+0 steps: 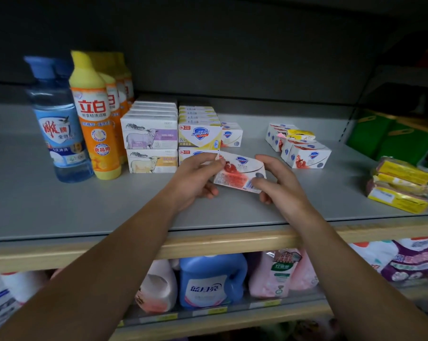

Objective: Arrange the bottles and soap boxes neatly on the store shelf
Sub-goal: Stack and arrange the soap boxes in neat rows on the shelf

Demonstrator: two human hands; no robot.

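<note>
Head view: the left hand (197, 177) and right hand (279, 183) each pinch one end of a white-and-red soap box (240, 172), held tilted just above the shelf (60, 212) in front of the yellow soap stack (199, 136). Bottles (85, 119) and sheep-print boxes (150, 141) stand in rows at left. Remaining work, by estimate: the loose white-and-red boxes (304, 150) and yellow packets (402, 185) at right lie unaligned.
</note>
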